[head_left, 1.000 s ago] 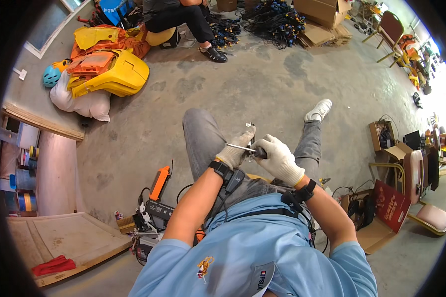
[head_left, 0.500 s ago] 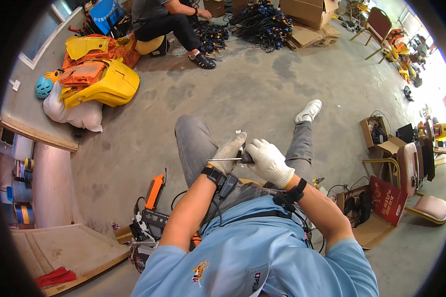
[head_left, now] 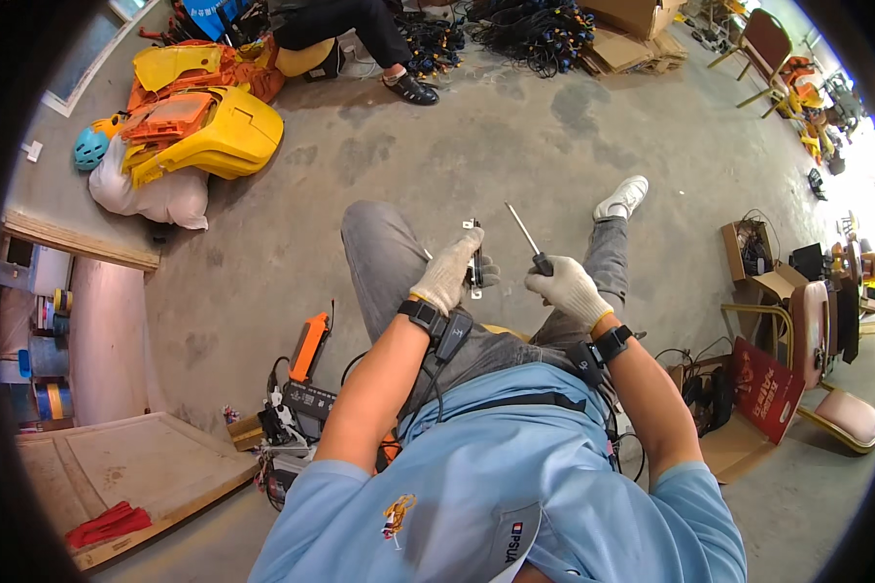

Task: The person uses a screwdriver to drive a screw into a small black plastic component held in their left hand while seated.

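Both my hands wear white work gloves and are raised over my lap. My left hand (head_left: 447, 273) is closed around a narrow black part with metal end tabs (head_left: 475, 276); the fingers cover much of it. To the right, apart from that part, my right hand (head_left: 574, 291) grips a screwdriver (head_left: 525, 233) by its dark handle. Its bare metal shaft tilts up and to the left, the tip touching nothing.
Left of my legs stand an orange tool-like object (head_left: 308, 347) and a black box with cables. An open carton (head_left: 739, 442) and a folding chair (head_left: 809, 335) are at the right. Yellow plastic shells (head_left: 231, 136) lie far left; another person sits at the back.
My hands have drawn apart. The right one moved rightward with the screwdriver, whose shaft swung from pointing left to pointing up. The black part now shows upright in my left hand.
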A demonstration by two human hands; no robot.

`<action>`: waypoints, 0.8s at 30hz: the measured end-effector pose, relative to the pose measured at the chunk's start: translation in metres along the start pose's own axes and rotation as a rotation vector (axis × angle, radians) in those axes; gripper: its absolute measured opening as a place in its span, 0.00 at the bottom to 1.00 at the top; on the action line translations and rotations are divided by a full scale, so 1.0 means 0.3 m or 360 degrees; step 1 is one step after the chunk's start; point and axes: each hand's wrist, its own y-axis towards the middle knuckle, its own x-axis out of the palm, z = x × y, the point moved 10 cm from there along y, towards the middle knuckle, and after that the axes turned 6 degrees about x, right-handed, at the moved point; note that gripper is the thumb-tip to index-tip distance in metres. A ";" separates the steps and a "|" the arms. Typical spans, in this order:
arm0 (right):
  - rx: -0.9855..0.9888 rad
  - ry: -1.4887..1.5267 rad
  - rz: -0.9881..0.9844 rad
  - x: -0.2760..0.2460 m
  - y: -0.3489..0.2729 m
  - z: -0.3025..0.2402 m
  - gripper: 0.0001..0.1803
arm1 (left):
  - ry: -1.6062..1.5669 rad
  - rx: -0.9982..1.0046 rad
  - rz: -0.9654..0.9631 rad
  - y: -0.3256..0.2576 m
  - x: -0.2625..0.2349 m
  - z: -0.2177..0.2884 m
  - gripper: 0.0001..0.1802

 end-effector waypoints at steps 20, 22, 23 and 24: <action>0.0173 0.0553 0.0350 -0.099 0.038 0.161 0.19 | -0.0136 0.0025 -0.0065 0.000 -0.018 0.006 0.22; 0.0162 0.0631 0.0340 -0.099 0.038 0.163 0.18 | -0.0178 0.0026 -0.0115 0.009 -0.017 0.002 0.23; 0.0164 0.0633 0.0341 -0.101 0.035 0.162 0.18 | -0.0186 0.0052 -0.0144 0.011 -0.008 0.008 0.23; 0.0192 0.0689 0.0319 -0.098 0.034 0.168 0.16 | -0.0194 0.0077 -0.0173 0.011 0.000 0.015 0.23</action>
